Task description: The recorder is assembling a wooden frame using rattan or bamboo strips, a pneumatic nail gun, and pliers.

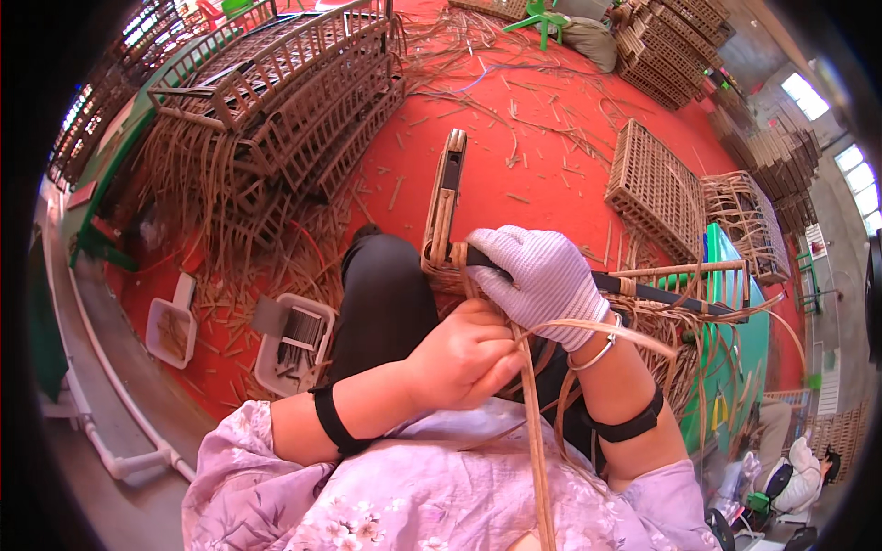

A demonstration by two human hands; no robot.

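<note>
My right hand (pixel 540 275), in a pale knitted glove, is wrapped over the dark bar of a frame (pixel 661 292) laid across my lap. Bare and closed, my left hand (pixel 467 354) sits just below the glove, its fingers pinched on a brown rattan strip (pixel 535 441). The strip's long tail runs down over my clothes. Rattan is wound round the frame's corner (pixel 441 253), where a shorter side (pixel 445 188) points away from me. Another light strip end (pixel 606 329) curves out past my right wrist. The fingertips of my right hand are partly hidden.
Stacked slatted frames with hanging strips (pixel 276 138) stand at the far left. Two white plastic containers (pixel 299 340) sit on the red floor (pixel 514 174), which is littered with offcuts. A woven panel (pixel 657 184) lies at right, near a green table (pixel 744 340).
</note>
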